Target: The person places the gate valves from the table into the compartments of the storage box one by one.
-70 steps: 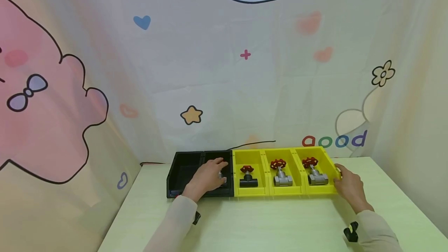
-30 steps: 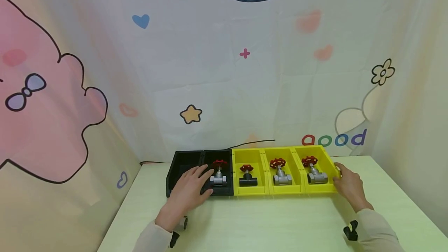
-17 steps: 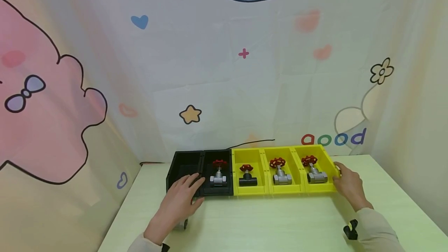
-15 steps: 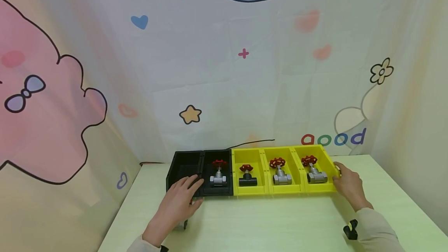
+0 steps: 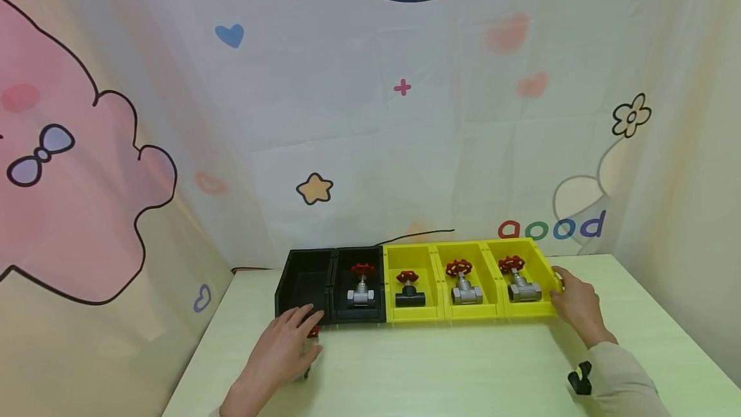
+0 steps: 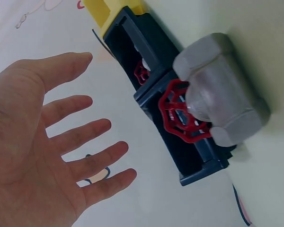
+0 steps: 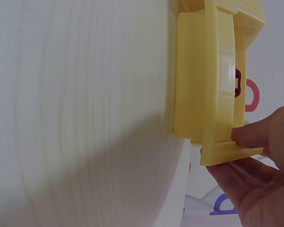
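Observation:
My left hand (image 5: 278, 349), fingers spread, hovers over the table before the leftmost black bin (image 5: 307, 275). Beneath it is a grey valve (image 6: 222, 94) with a red handwheel (image 6: 184, 130); the head view mostly hides it behind the hand. In the left wrist view a gap separates the hand (image 6: 35, 142) from the valve. My right hand (image 5: 579, 307) grips the outer side wall of the rightmost yellow bin (image 7: 222, 80), its thumb on the rim and its fingers outside. That bin holds a silver valve (image 5: 525, 292) with a red handwheel.
The second black bin (image 5: 341, 317) holds a silver valve (image 5: 361, 296). The other yellow bins hold a black-bodied valve (image 5: 410, 298) and a silver valve (image 5: 466, 295). All bins stand joined in a row on the pale table (image 5: 440, 372), near the curtain (image 5: 347, 114) behind.
My left hand has left the valve in the second black bin and moved left and towards me, over the valve on the table. My right hand keeps its grip on the yellow bin.

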The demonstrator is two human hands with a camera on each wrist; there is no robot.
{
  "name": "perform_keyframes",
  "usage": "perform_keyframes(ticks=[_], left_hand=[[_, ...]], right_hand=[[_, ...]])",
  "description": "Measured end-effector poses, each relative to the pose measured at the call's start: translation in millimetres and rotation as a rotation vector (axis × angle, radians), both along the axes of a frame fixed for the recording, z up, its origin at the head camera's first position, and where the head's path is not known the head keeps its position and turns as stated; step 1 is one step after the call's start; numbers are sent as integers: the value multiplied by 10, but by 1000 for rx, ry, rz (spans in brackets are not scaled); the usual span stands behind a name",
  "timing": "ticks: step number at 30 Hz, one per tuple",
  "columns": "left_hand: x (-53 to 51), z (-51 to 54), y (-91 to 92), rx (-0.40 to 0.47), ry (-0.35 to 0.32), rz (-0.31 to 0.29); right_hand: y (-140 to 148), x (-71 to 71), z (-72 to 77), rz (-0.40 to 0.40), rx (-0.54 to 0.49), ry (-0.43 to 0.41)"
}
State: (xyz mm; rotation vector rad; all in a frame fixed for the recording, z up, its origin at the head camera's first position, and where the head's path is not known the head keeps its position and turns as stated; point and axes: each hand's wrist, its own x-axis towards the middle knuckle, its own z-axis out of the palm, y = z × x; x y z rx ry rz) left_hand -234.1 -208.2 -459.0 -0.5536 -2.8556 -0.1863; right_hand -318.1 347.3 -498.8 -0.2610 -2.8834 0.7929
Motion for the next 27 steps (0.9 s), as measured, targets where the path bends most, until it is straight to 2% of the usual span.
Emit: perform_keyframes(ticks=[4, 11, 21, 27], left_hand=[[30, -39, -30, -8, -21, 13], [61, -157, -96, -7, -97, 55], [78, -333, -217, -3, -83, 40], [59, -397, -244, 2, -172, 64]], right_hand=[[0, 6, 0, 1, 7, 0], [-11, 25, 17, 6, 5, 17], [-9, 26, 22, 5, 6, 17], [-11, 22, 23, -1, -2, 5]])
